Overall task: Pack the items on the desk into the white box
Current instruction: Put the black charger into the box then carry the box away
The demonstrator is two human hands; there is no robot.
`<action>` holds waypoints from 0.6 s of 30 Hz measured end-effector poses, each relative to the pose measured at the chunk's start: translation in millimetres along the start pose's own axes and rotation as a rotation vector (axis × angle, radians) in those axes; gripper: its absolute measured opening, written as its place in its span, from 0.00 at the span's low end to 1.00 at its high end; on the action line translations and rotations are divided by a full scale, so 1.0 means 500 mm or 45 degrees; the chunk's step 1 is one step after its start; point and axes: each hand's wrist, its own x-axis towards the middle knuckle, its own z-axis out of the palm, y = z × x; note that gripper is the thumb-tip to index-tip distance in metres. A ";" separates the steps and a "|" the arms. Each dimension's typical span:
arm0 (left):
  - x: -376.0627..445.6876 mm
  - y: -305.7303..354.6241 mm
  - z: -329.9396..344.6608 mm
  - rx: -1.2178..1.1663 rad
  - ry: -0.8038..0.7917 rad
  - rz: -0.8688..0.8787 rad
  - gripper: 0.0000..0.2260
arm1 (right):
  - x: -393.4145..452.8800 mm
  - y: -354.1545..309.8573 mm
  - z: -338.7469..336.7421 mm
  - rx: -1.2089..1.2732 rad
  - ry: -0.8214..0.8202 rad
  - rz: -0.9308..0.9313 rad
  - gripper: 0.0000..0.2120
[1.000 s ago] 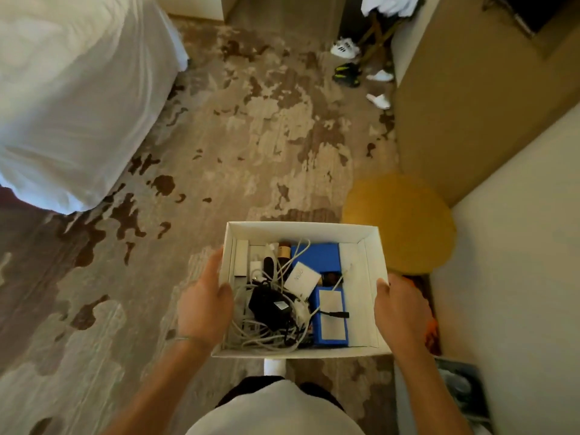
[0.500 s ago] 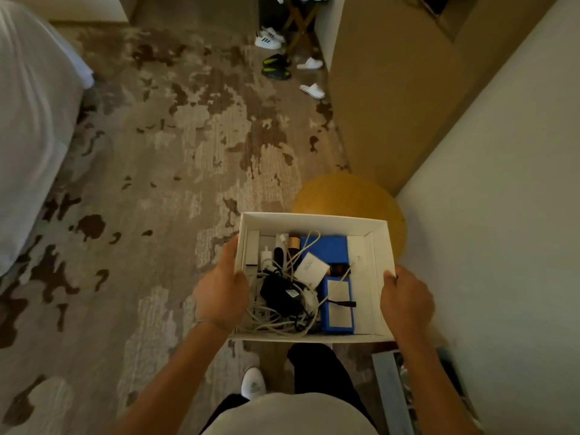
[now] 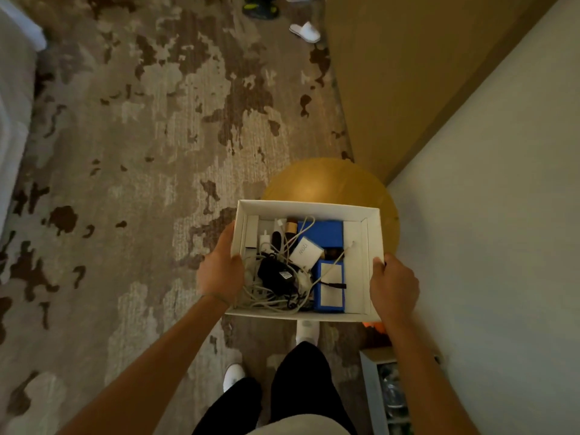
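Observation:
I hold the open white box [image 3: 309, 207] in front of me, above the floor. My left hand [image 3: 221, 271] grips its left wall, thumb inside. Gripping the right wall is my right hand [image 3: 394, 285]. Inside lie a tangle of white cables [image 3: 276, 298], a black adapter [image 3: 276, 274], a white charger block [image 3: 306, 252], a blue box [image 3: 324, 233] at the back and a second blue box [image 3: 329, 287] at the front right.
A round yellow stool [image 3: 326, 182] stands on the patterned carpet just beyond the box. A tan cabinet [image 3: 408, 73] and a pale wall [image 3: 502, 215] run along the right. A bed edge [image 3: 12, 105] is at far left. Slippers [image 3: 306, 31] lie far ahead.
The view has swung right and forward: the bed slid out to the left, the stool and wall came nearer. My legs have stepped. Both hands keep the same grip on the box.

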 end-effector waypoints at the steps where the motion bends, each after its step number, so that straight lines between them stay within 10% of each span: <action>1: 0.025 0.009 0.023 -0.004 -0.002 0.006 0.33 | 0.028 0.012 0.014 0.009 -0.008 0.006 0.16; 18: 0.303 0.048 0.316 -0.002 -0.213 -0.038 0.34 | 0.309 0.156 0.189 -0.031 -0.078 0.194 0.13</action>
